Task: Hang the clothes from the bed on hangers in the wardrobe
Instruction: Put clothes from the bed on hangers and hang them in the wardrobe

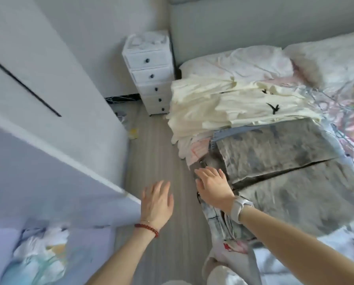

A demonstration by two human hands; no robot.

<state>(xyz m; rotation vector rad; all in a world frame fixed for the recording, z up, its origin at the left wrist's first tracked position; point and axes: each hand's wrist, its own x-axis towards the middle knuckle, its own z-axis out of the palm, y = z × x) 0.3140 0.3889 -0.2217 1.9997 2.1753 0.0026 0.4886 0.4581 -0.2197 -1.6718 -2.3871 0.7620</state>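
Grey washed jeans (pixel 274 161) lie spread across the bed (pixel 346 140), their waistband at the bed's left edge. Behind them rests a pile of cream tops (pixel 223 108) with black marks. My right hand (pixel 213 187), a pale watch on its wrist, hovers with fingers spread over the jeans' waistband; whether it touches the cloth is unclear. My left hand (pixel 157 200), with a red bead bracelet, is spread open above the floor, holding nothing. The white wardrobe door (pixel 48 120) stands at the left.
A white chest of drawers (pixel 151 77) stands by the wall between wardrobe and bed. A narrow strip of grey wooden floor (pixel 151 151) runs between them, with small litter near the wardrobe's corner. Pillows (pixel 326 58) lie at the bed's head.
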